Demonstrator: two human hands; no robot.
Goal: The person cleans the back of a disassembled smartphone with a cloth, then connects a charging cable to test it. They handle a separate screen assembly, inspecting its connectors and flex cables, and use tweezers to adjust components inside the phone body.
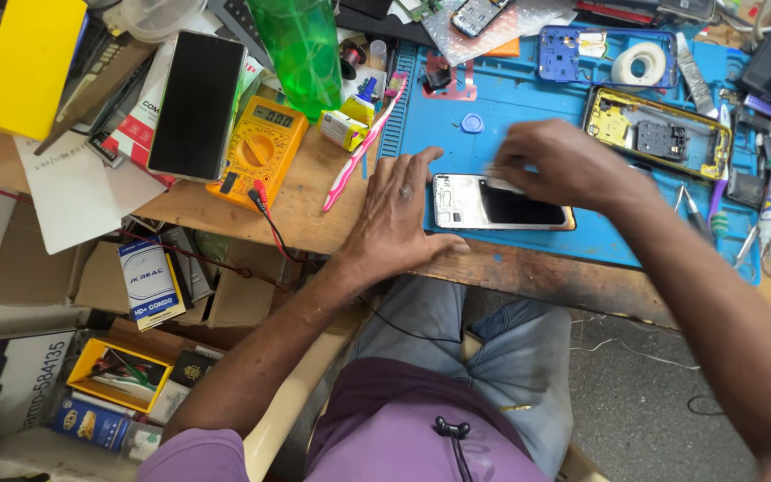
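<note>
The opened phone (501,203) lay on the blue work mat (528,107), close to the table's front edge, its near end just beside your left hand (399,210), which was spread flat and held nothing. Your right hand (559,165) hovered over it, fingers pinched on a small pale piece. Farther back lay two phone frames, one blue (573,55), one yellow (658,132). The yellow tray (117,375) below the table held small parts

Dark phone screen (196,103) left, yellow meter display (274,116) beside it, blue-white box (150,283) below
</note>
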